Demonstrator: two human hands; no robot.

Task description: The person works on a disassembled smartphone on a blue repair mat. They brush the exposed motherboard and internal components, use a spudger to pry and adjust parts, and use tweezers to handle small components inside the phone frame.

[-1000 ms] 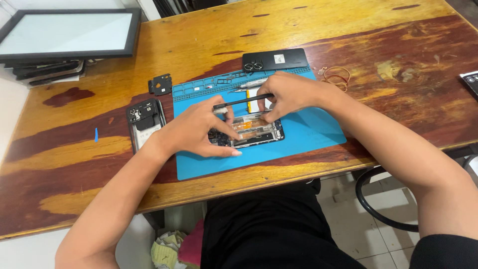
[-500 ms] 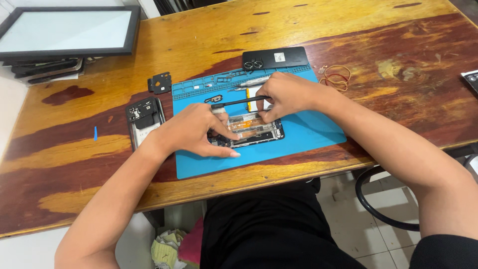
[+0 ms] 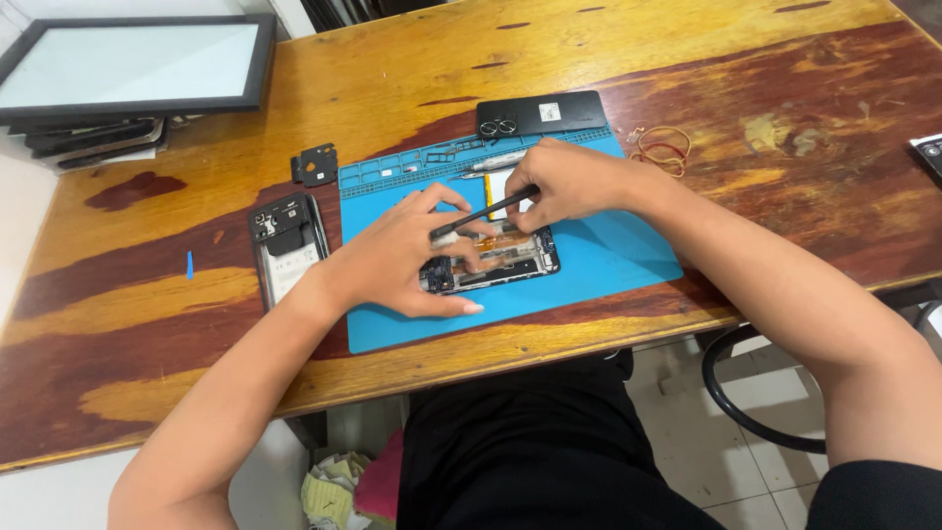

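- Left hand (image 3: 407, 255): lies flat on the opened phone (image 3: 491, 260), fingers spread and pressing down on its left half; thumb stretched toward the near edge of the blue mat (image 3: 608, 260). It holds nothing.
- Right hand (image 3: 569, 182): grip pressed together, pinching the upper end of a thin black tool (image 3: 481, 214); the tool slants down to the left, its tip meeting the phone just beside the left fingertips.
- Opened phone: lies lengthwise in the middle of the blue mat, inner parts facing up, partly hidden under both hands.
- Blue mat: covers the middle of the bench (image 3: 147, 324), its near side close to the near edge.
- Black rear cover (image 3: 542, 112): at the far edge of the mat, touching it.
- Phone frame (image 3: 287, 245): on the bare bench just left of the mat.
- Small black plate (image 3: 315, 165): beyond the frame, near the mat's far left corner.
- Rubber bands (image 3: 662, 145): right of the rear cover.
- Framed screen panel (image 3: 132, 64): at the far left corner of the bench.
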